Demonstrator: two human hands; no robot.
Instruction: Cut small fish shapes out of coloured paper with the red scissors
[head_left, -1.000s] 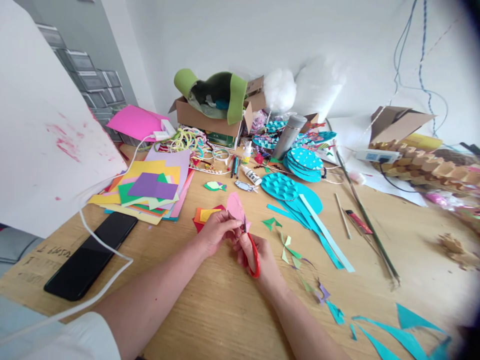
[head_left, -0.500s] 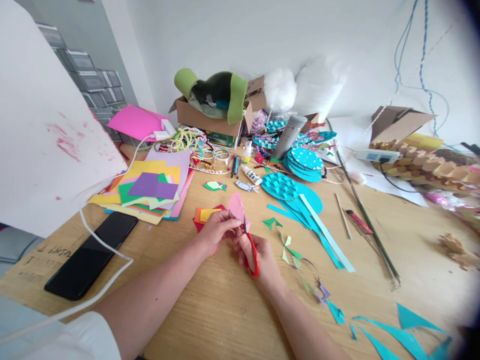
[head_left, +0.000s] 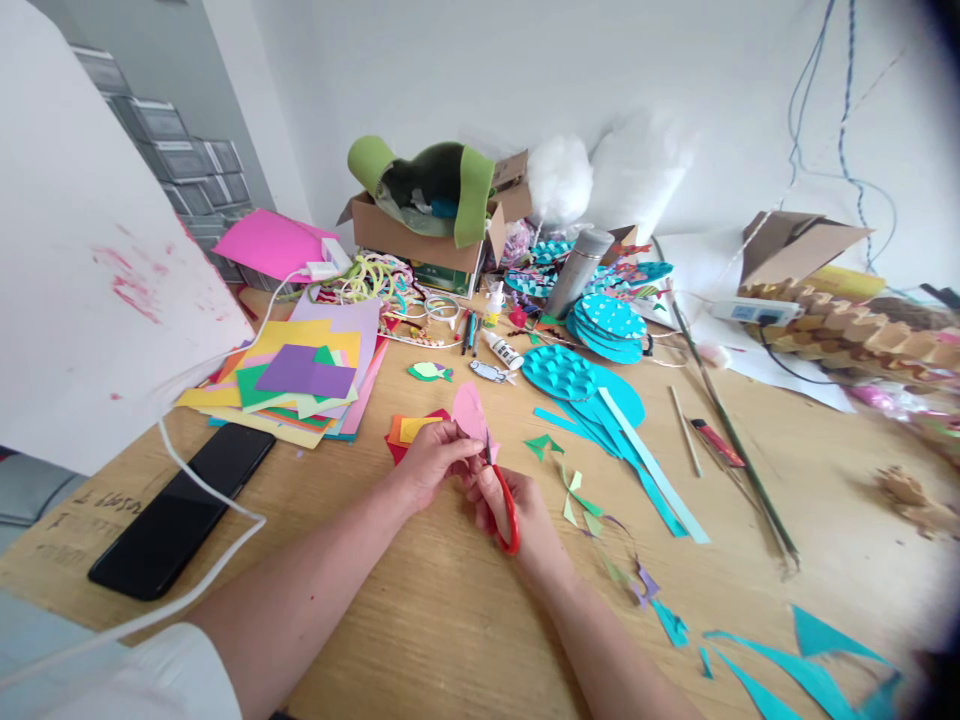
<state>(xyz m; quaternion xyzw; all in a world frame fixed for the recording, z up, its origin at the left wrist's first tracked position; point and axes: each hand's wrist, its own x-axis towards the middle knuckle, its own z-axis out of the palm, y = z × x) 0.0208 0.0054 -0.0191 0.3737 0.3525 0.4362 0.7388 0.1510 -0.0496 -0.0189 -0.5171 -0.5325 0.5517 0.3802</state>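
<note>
My left hand [head_left: 437,457] pinches a piece of pink paper [head_left: 469,408] with a rounded, leaf-like outline. In my right hand [head_left: 517,510] is a pair of red-handled scissors [head_left: 511,512], its blades at the pink paper's right edge. Both hands are close together, and the fingers partly hide the paper's lower end. Just behind my left hand lie small red, orange and yellow paper pieces [head_left: 417,429]. Two paper fish, one green and white [head_left: 430,371] and one pale with dark outlines [head_left: 491,372], rest beyond the hands.
Coloured paper sheets [head_left: 307,372] and a black phone [head_left: 184,510] with a white cable are on the left. Blue paper strips [head_left: 645,465], green scraps [head_left: 576,495] and a long stick [head_left: 735,430] lie to the right. A steel flask [head_left: 579,275] stands behind.
The pink paper has tilted slightly to the left in my left hand. Both hands stay almost in place, with the scissors still at the paper.
</note>
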